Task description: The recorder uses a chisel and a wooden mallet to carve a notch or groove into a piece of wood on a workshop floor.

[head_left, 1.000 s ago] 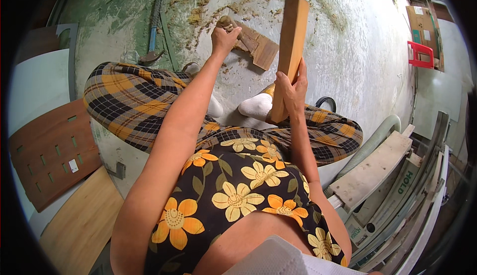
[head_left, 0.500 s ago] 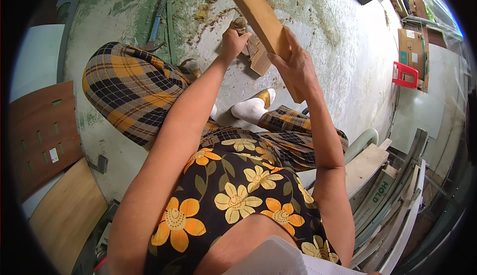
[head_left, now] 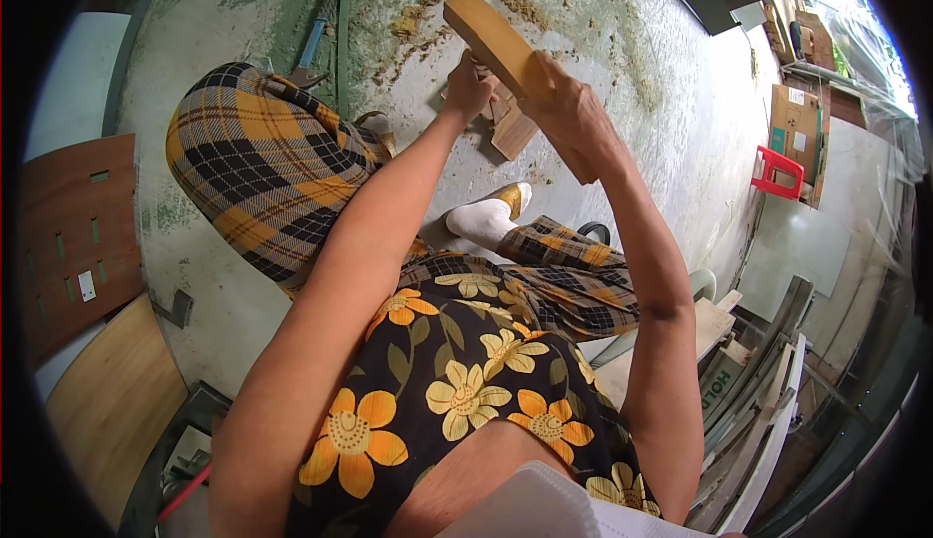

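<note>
My right hand (head_left: 567,105) grips a thick, light-brown wooden beam (head_left: 491,37) along its lower half, holding it slanted up to the left. Just left of it, my left hand (head_left: 470,89) is closed with its fingers bent; what lies inside them is mostly hidden by the hand. Beside and below the left fingers, a brown wooden piece with a stepped edge (head_left: 513,133) lies low over the floor, partly covered by the beam and right hand.
Wood shavings (head_left: 418,23) are scattered on the worn floor. A hammer with a blue handle (head_left: 313,44) lies by my left knee, beside a thin green strip (head_left: 343,42). Boards (head_left: 80,237) stand at left; timber lengths (head_left: 768,412), a red stool (head_left: 777,173) and a cardboard box (head_left: 795,125) at right.
The wooden beam has come down slightly, its upper end lower than before. My left hand has turned and moved slightly right, nearer the beam. The whole view has shifted a little.
</note>
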`<state>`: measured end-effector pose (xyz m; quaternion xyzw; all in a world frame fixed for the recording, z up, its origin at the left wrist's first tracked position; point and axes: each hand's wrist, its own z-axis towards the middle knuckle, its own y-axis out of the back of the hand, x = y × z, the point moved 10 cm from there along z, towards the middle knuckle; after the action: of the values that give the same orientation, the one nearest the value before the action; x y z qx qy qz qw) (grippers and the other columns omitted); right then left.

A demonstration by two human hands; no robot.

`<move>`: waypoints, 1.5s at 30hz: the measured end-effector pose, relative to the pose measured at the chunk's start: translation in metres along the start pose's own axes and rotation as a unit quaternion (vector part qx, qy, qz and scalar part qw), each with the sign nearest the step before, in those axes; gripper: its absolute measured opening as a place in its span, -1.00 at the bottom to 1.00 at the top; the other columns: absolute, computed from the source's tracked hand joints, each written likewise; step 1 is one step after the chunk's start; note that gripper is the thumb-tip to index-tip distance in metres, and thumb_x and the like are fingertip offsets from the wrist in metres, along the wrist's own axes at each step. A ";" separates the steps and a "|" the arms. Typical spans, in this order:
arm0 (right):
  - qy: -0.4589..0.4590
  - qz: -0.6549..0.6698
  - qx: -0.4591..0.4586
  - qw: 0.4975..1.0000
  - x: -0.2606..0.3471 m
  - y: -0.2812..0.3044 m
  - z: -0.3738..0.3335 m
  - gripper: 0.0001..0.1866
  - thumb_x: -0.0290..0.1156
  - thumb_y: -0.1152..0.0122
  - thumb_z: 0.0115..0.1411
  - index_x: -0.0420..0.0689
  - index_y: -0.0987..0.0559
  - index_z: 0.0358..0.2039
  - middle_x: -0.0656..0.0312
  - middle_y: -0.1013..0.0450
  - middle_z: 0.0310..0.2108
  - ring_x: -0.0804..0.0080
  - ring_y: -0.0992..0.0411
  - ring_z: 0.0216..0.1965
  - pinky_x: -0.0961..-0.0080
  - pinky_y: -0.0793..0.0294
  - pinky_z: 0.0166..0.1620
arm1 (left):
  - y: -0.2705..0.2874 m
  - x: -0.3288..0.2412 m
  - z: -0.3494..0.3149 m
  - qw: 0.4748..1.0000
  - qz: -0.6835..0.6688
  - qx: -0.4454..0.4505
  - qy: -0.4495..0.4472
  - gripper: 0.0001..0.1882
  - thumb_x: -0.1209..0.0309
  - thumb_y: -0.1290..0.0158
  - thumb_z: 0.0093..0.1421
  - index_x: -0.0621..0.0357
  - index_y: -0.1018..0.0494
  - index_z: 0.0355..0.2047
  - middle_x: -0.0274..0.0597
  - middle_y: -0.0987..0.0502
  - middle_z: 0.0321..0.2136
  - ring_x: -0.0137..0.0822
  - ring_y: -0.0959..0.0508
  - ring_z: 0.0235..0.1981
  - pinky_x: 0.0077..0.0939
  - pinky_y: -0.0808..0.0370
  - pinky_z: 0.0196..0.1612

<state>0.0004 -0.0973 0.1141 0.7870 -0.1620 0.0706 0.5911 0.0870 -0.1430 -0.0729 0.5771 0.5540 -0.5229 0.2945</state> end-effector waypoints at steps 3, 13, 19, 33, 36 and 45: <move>-0.019 0.071 0.027 0.997 0.015 0.006 0.002 -0.23 -0.19 -0.33 0.05 0.05 -0.30 0.29 -0.17 -0.53 -0.11 0.09 -0.58 -0.13 0.26 -0.56 -0.07 | 0.006 0.002 0.000 0.999 0.011 0.013 -0.029 -0.65 0.51 -0.21 0.08 0.31 -0.34 -0.17 -0.08 -0.60 -0.43 -0.30 -0.62 -0.62 -0.47 -0.59 -0.55; -0.015 0.086 0.002 0.996 0.008 -0.011 -0.013 -0.20 -0.23 -0.31 0.07 -0.07 -0.24 0.32 -0.24 -0.52 -0.11 0.05 -0.56 -0.08 0.27 -0.53 -0.02 | 0.008 0.009 -0.003 1.000 -0.002 -0.009 0.007 -0.79 0.55 -0.11 0.12 0.38 -0.46 -0.22 -0.05 -0.62 -0.47 -0.27 -0.66 -0.57 -0.43 -0.59 -0.53; -0.028 0.149 -0.038 0.988 0.022 0.013 -0.015 -0.17 -0.18 -0.30 0.00 -0.15 -0.26 0.29 -0.18 -0.55 -0.18 0.03 -0.58 -0.14 0.29 -0.53 -0.06 | 0.011 0.015 0.006 0.996 0.078 0.027 0.014 -0.67 0.53 -0.17 0.12 0.32 -0.35 -0.12 -0.09 -0.61 -0.45 -0.27 -0.65 -0.58 -0.45 -0.59 -0.53; -0.044 0.147 -0.034 0.988 0.010 0.014 -0.040 -0.16 -0.28 -0.35 0.02 -0.17 -0.24 0.31 -0.18 -0.52 -0.08 0.09 -0.58 -0.12 0.27 -0.53 -0.02 | -0.006 -0.013 -0.015 0.998 0.063 0.023 0.004 -0.64 0.55 -0.15 0.14 0.33 -0.32 -0.09 -0.06 -0.58 -0.34 -0.30 -0.64 -0.52 -0.47 -0.62 -0.51; -0.048 0.148 -0.039 0.987 0.004 0.013 -0.043 -0.17 -0.28 -0.34 0.02 -0.18 -0.25 0.30 -0.18 -0.52 -0.09 0.11 -0.58 -0.13 0.27 -0.53 -0.03 | -0.007 -0.015 -0.016 0.997 0.071 0.020 0.009 -0.66 0.57 -0.15 0.13 0.33 -0.33 -0.10 -0.07 -0.58 -0.33 -0.30 -0.64 -0.51 -0.48 -0.62 -0.52; -0.067 0.148 -0.039 0.986 -0.004 0.013 -0.051 -0.18 -0.29 -0.34 0.01 -0.14 -0.27 0.30 -0.15 -0.53 -0.10 0.15 -0.59 -0.16 0.29 -0.55 -0.05 | -0.015 -0.013 -0.018 0.997 0.063 0.030 -0.042 -0.65 0.59 -0.17 0.09 0.29 -0.38 -0.10 -0.06 -0.58 -0.31 -0.27 -0.65 -0.44 -0.44 -0.62 -0.48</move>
<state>-0.0040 -0.0512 0.1393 0.7339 -0.3184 0.0986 0.5918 0.0801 -0.1275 -0.0518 0.5968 0.4878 -0.5435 0.3324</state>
